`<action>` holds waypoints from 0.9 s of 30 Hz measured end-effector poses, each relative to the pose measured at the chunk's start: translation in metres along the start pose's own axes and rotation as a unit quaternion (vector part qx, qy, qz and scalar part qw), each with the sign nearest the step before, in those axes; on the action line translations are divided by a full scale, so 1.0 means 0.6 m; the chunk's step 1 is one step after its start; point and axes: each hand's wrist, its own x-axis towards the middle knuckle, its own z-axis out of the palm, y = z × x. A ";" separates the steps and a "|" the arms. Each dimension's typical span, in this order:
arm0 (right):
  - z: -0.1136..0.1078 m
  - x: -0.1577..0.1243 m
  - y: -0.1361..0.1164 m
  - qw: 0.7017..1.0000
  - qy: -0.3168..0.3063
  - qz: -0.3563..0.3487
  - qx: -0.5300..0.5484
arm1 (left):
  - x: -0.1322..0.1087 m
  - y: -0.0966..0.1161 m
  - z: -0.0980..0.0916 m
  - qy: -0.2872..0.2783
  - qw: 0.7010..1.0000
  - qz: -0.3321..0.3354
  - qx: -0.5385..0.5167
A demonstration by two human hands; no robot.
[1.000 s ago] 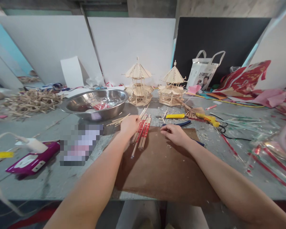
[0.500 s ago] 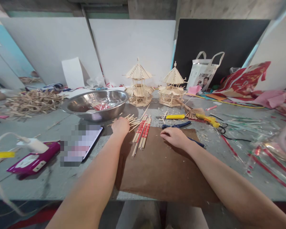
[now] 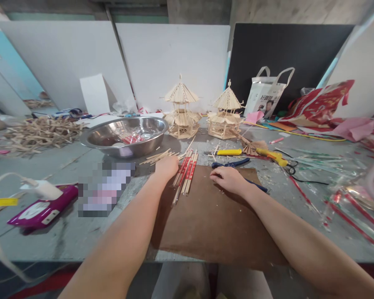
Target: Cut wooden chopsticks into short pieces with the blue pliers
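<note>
My left hand point(image 3: 166, 168) is at the board's far left corner, beside paper-wrapped chopsticks point(image 3: 191, 172) with red bands. Its fingers face away from me, so whether they grip anything is hidden. Loose pale wooden sticks point(image 3: 156, 157) lie just past it. On the brown board point(image 3: 218, 224) rests my right hand point(image 3: 229, 178), fingers loosely bent and slightly apart, with nothing visible in them. Blue-handled pliers point(image 3: 233, 163) lie partly under that hand. Beyond them is a yellow utility knife point(image 3: 229, 152).
Two stick-built pagoda models point(image 3: 182, 120) stand at the back. A steel basin point(image 3: 95, 145) holds plastic-wrapped items. A phone point(image 3: 107, 189) and purple power bank point(image 3: 43, 207) lie left. Right are a yellow glue gun point(image 3: 274, 157), its cord, and plastic wrappers point(image 3: 355, 216).
My left hand has shifted right, from over the loose sticks toward the wrapped chopsticks. More of the loose sticks show now. My right hand has stayed in place.
</note>
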 end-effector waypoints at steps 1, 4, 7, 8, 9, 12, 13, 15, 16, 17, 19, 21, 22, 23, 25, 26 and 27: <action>0.000 0.000 0.001 1.000 0.000 0.000 0.001 | 0.000 -0.003 0.001 0.003 1.000 -0.006 -0.002; 0.001 0.000 0.002 1.000 0.002 0.001 0.002 | 0.000 -0.006 0.000 0.003 1.000 -0.024 -0.009; 0.000 -0.001 0.001 1.000 0.003 0.000 0.005 | -0.002 -0.006 -0.002 0.009 0.999 -0.035 -0.007; 0.000 -0.002 0.000 1.000 0.003 -0.001 0.006 | -0.002 -0.006 -0.003 0.015 0.999 -0.038 -0.005; -0.001 -0.002 0.000 1.000 0.002 -0.001 0.006 | -0.003 -0.006 -0.004 0.020 0.999 -0.042 -0.003; -0.002 -0.002 -0.002 1.000 0.002 -0.002 0.003 | -0.002 -0.007 -0.003 0.039 0.998 -0.049 0.001; -0.003 -0.002 -0.003 1.000 0.003 -0.003 0.003 | -0.001 -0.006 -0.002 0.047 0.998 -0.047 0.001; -0.003 -0.002 -0.003 1.000 0.013 -0.005 0.003 | 0.000 -0.002 0.000 0.062 0.997 -0.036 -0.007; -0.003 -0.002 -0.002 1.000 0.021 -0.006 0.004 | 0.000 0.002 0.001 0.066 0.997 -0.028 -0.017; -0.003 -0.003 -0.002 1.000 0.030 -0.006 0.005 | 0.001 0.006 0.003 0.068 0.997 -0.019 -0.031; -0.002 -0.004 0.000 0.999 0.044 -0.004 0.007 | 0.001 0.016 0.009 0.067 0.995 0.001 -0.071; -0.001 -0.005 0.000 0.998 0.061 0.007 0.010 | 0.001 0.026 0.018 0.057 0.991 0.016 -0.120; -0.002 -0.004 -0.001 0.997 0.073 0.018 0.012 | 0.002 0.030 0.024 0.048 0.988 0.021 -0.142; -0.004 -0.002 -0.003 0.996 0.087 0.029 0.014 | 0.004 0.034 0.030 0.039 0.986 0.027 -0.160; -0.013 0.006 -0.009 0.993 0.108 0.041 0.014 | 0.007 0.038 0.042 0.029 0.983 0.025 -0.178; -0.020 0.014 -0.014 0.993 0.110 0.038 0.009 | 0.009 0.039 0.047 0.029 0.982 0.021 -0.184; -0.028 0.023 -0.019 0.994 0.104 0.028 0.000 | 0.012 0.039 0.052 0.032 0.981 0.014 -0.191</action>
